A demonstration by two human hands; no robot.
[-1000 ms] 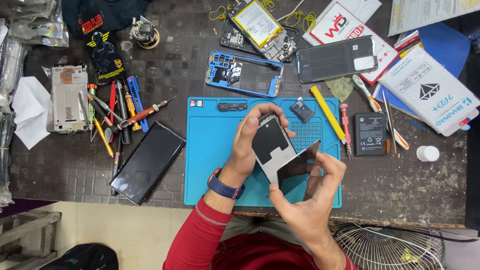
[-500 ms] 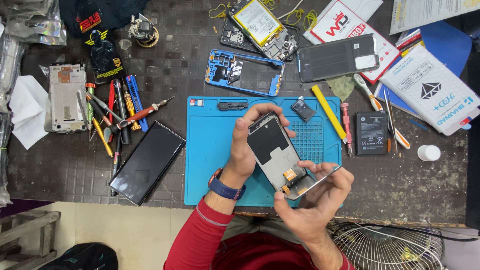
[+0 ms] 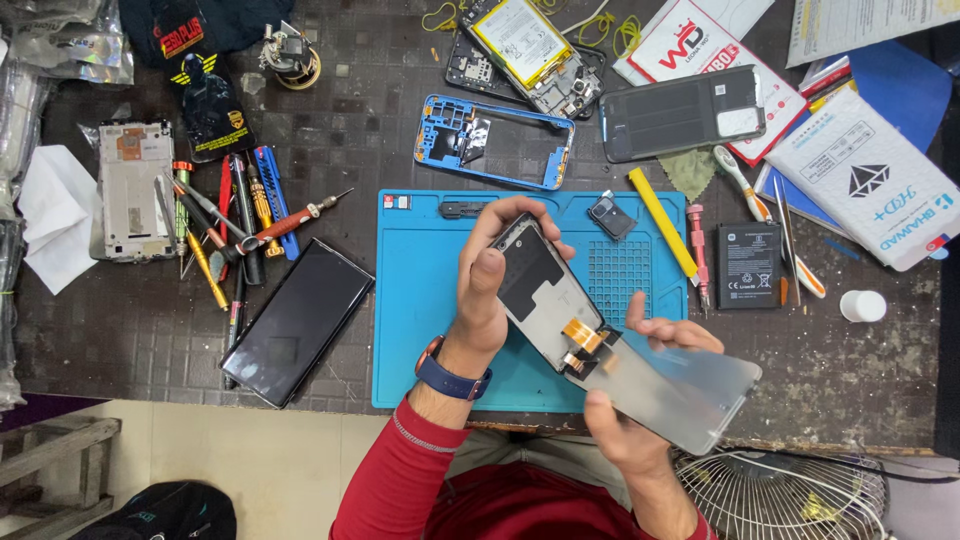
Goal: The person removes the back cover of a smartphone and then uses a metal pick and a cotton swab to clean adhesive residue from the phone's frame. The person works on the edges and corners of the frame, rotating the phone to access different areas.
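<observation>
The phone display panel sits over the blue mat in the head view, back side up, its long axis running from 11 o'clock to 5 o'clock. The left hand wraps its upper half, thumb pressed on the edge. At 5 o'clock from that grip, the right hand pinches a clear film sheet. A second ago the film stood folded up against the panel; now it lies peeled out flat, lower right.

Blue mat — grey-black display panel with orange flex; red sleeve.
</observation>
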